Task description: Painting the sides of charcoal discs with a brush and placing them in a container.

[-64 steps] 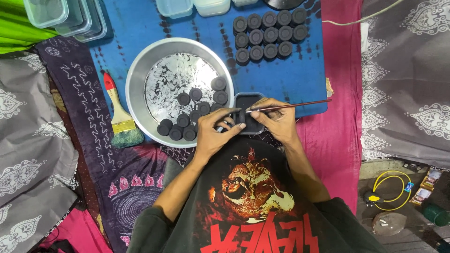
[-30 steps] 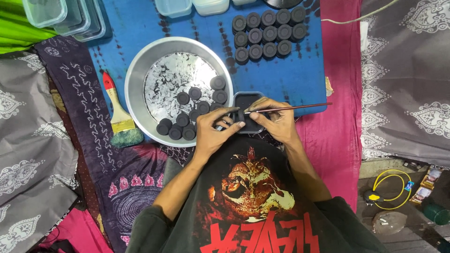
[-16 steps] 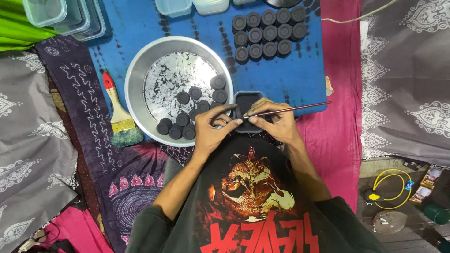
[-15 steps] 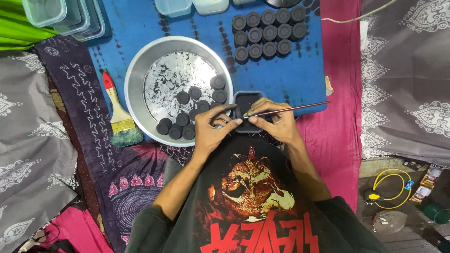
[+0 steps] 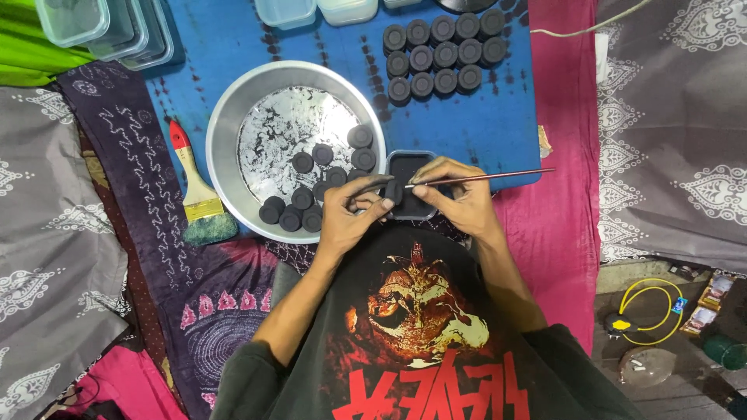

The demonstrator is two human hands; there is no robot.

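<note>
My left hand (image 5: pixel 352 214) grips a small black round cup (image 5: pixel 394 191) over a square black tray of dark paint (image 5: pixel 410 165). My right hand (image 5: pixel 455 198) holds a thin paintbrush (image 5: pixel 498 176) by its long handle, with the tip touching the cup. To the left, a round metal bowl (image 5: pixel 233 117) has several black cups (image 5: pixel 311 190) lying along its near side. Rows of the same black cups (image 5: pixel 440 54) stand on the blue mat (image 5: pixel 498 124) further away.
A wide brush (image 5: pixel 196 198) with a red handle lies left of the bowl on patterned cloth. Clear plastic containers (image 5: pixel 109 27) are stacked at the far left, with more (image 5: pixel 315 11) at the top. A yellow cable (image 5: pixel 650 307) lies on the floor at the right.
Both hands have shifted only slightly over the paint tray. The left fingers have turned the cup a little and the brush tip has stayed on it.
</note>
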